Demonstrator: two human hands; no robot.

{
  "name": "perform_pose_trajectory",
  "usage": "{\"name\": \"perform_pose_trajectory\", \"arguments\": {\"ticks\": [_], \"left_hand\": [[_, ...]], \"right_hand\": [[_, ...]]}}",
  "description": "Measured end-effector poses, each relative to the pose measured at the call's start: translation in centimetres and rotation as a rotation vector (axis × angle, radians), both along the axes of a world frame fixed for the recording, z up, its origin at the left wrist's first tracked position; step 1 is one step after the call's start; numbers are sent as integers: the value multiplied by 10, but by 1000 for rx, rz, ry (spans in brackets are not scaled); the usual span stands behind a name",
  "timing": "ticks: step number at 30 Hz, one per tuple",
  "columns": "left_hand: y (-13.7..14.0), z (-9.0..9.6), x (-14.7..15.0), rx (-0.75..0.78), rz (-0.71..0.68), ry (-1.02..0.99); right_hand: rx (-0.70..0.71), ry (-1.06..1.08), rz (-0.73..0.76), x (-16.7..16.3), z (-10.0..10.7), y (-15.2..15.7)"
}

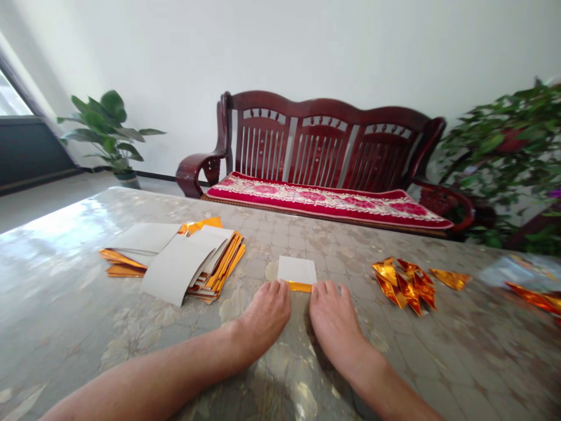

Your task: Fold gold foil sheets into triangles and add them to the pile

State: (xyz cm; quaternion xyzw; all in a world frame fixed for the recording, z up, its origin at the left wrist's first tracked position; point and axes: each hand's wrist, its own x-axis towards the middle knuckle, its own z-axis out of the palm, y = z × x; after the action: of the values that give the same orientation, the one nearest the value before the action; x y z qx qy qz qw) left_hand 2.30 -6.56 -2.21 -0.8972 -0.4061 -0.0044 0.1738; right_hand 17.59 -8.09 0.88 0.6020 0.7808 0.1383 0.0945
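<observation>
A small sheet of gold foil paper lies on the table between my hands, white side up. Its near edge is folded over and shows as a narrow gold strip. My left hand is closed at the left end of that strip, fingertips pressed on the paper. At the right end, my right hand presses the fold in the same way, its fingers bent. The thumbs and the undersides of both hands are hidden from the camera.
Left of my hands is a stack of white-backed gold sheets. To the right lie folded gold foil pieces, one loose piece and a clear plastic bag. A wooden bench stands beyond the patterned table.
</observation>
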Motion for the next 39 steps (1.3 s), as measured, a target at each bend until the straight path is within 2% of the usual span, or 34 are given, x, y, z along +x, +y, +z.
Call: {"name": "perform_pose_trajectory", "arguments": {"ticks": [6,11,18,20,25,26,30,39], "left_hand": [[4,2,-4,-56,0,-68],[20,9,-4,-177,65,-192],[38,9,-12,-256,7,-366],[42,7,-17,-267,-20,-416],[49,4,-26,-282,-99,-483],[50,4,-27,-290,-102,-487],[55,2,-28,-345,-107,-509],[64,-9,-28,-376,-144,-570]], "right_hand": [[69,60,66,2,-7,2],[34,119,127,-2,1,-7],[32,273,422,-13,0,-19],[83,342,422,-11,-3,-17],[192,521,300,7,-8,3],[189,551,289,12,-9,8],[99,646,409,23,-18,21],[32,599,534,24,-20,24]]}}
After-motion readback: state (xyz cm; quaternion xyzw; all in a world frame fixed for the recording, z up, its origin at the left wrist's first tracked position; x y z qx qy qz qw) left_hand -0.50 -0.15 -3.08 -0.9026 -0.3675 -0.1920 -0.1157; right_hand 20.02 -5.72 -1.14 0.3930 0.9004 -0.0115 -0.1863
